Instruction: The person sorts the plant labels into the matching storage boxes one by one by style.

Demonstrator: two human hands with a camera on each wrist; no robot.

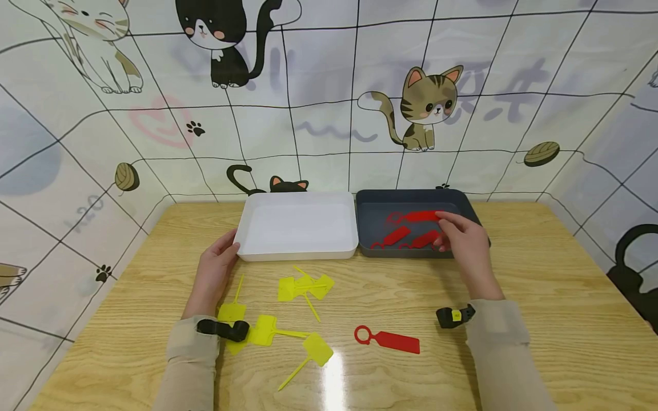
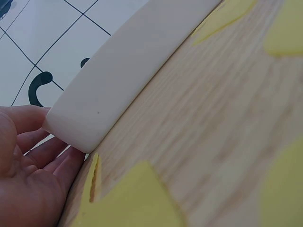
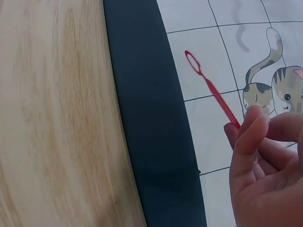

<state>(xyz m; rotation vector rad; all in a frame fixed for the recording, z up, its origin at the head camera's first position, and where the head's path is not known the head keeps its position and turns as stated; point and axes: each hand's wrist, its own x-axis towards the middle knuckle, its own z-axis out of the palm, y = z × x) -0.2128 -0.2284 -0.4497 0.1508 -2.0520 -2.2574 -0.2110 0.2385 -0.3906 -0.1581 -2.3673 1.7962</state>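
Observation:
My right hand (image 1: 468,245) pinches a red plastic ring tag (image 1: 421,216) between thumb and fingertips, above the dark grey tray (image 1: 411,253). In the right wrist view, the pinched tag stands out past the fingertips, its ring end away from the hand. Inside that tray lie two more red tags (image 1: 397,236). At the white tray's (image 1: 298,256) near left corner, my left hand (image 1: 213,274) holds on, thumb at the corner and fingers along the left side. Another red ring tag (image 1: 396,341) lies on the table in front.
Yellow T-shaped plant labels (image 1: 266,330) lie scattered on the wooden table (image 1: 555,342), some overlapping in a pile (image 1: 305,286) before the white tray. One yellow label (image 1: 232,311) is beside my left wrist. A cat-printed cloth (image 1: 319,74) stands behind the trays.

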